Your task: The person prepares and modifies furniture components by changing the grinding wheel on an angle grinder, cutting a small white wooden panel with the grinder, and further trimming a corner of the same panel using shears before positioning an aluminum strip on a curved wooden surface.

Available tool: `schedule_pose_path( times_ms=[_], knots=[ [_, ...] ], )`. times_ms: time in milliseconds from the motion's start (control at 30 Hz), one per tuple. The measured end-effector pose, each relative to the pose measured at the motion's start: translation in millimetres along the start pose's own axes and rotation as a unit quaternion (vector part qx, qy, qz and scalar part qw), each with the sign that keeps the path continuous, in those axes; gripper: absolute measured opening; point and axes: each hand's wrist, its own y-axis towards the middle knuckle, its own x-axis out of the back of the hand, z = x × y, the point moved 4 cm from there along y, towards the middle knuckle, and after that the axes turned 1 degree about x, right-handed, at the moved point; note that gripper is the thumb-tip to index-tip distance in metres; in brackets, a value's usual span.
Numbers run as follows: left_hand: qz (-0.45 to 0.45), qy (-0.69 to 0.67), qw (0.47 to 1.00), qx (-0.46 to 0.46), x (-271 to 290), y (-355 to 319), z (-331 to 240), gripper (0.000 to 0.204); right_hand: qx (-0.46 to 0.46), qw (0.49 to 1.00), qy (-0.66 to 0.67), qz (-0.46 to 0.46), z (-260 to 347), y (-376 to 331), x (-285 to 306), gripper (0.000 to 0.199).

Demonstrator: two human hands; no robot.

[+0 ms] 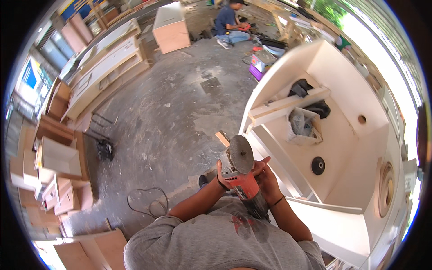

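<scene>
A red and grey angle grinder (245,186) is held up close in front of my chest. Its round grey disc (242,154) is at the upper end, face showing, and the dark handle end points down toward my shirt. My left hand (221,177) grips the grinder by its head, partly hidden behind the tool. On the other side, my right hand (267,180) is closed against the body just below the disc, with a fingertip sticking out past the disc's edge. Some of its fingers are hidden.
At my right stands a large white cabinet piece (342,135) holding a white bag-lined container (305,127) and a black round pad (318,165). A cable (148,202) loops on the floor at left. Wooden cabinets (105,67) line the left; a person (229,24) crouches far ahead.
</scene>
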Motion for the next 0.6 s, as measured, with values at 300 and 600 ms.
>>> schedule_pose_path(
  times_ms=[300,600],
  knots=[
    [0.123,-0.166,0.969,-0.138,27,-86,-68,0.085,-0.048,0.911,-0.404,0.066,-70,42,10,0.028],
    [0.005,-0.162,0.94,-0.301,59,-235,-157,0.076,-0.125,0.97,-0.209,-0.02,-164,127,-107,0.043]
  ],
)
